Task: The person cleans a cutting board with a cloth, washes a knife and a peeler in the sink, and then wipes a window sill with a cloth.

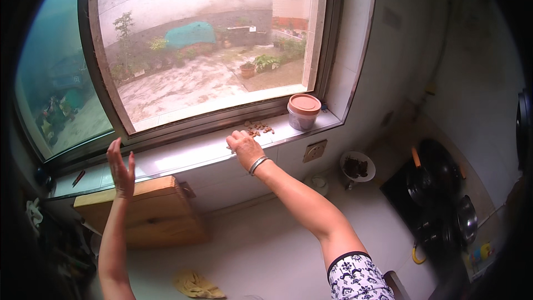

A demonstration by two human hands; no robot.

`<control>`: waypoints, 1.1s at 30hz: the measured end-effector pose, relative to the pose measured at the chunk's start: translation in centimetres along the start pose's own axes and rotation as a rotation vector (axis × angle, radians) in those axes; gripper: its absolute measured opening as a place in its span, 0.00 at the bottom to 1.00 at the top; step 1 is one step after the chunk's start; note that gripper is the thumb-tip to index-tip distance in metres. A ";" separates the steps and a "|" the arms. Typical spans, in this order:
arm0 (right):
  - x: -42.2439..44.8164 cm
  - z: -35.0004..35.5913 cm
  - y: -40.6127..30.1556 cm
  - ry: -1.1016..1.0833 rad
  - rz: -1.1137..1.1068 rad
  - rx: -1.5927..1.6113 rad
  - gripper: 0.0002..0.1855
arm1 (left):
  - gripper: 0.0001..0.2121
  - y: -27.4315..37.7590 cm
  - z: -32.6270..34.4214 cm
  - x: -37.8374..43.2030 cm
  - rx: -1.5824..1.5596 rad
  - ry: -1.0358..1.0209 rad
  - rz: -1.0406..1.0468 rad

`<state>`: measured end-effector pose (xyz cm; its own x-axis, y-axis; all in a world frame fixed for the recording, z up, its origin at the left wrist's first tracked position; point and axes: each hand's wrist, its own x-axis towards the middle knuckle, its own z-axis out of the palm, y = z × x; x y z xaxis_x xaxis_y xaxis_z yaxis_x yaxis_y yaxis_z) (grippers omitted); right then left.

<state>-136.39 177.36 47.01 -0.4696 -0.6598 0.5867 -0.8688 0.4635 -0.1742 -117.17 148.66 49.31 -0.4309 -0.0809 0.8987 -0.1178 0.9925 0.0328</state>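
On the tiled windowsill lies a loose cluster of small brown pieces, perhaps nuts or seeds. My right hand, with a silver bangle at the wrist, reaches to the sill just left of and in front of them. Its fingers curl downward, and the hand itself hides what lies beneath or between them. To the right of the cluster stands a clear plastic tub with an orange-brown lid, dark contents inside. My left hand is raised near the sill's left part, its fingers apart and nothing in them.
A thick wooden board leans against the wall below the sill. Below on the counter are a yellow cloth, a white bowl with dark contents and a black wok. A red pen-like object lies on the sill's left end.
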 end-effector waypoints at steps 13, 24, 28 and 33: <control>-9.0 -15.7 26.5 0.497 0.549 0.470 0.07 | 0.66 38.0 23.4 7.9 -0.895 -0.444 -0.338; -8.4 -9.0 26.1 0.147 0.370 -0.571 0.03 | 0.53 36.0 21.6 7.6 -0.870 -0.089 -0.347; -6.9 -8.7 26.2 0.024 0.585 -0.653 0.05 | 0.51 30.6 16.0 7.1 -0.689 -0.022 -0.414; -6.9 -8.7 24.9 0.054 0.607 -0.681 0.05 | 0.49 20.7 12.9 3.4 -0.391 0.070 -0.513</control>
<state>-153.42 198.60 45.53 -0.7927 -0.1680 0.5860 -0.1864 0.9820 0.0295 -132.66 167.74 47.42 -0.3455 -0.5606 0.7526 0.0470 0.7906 0.6105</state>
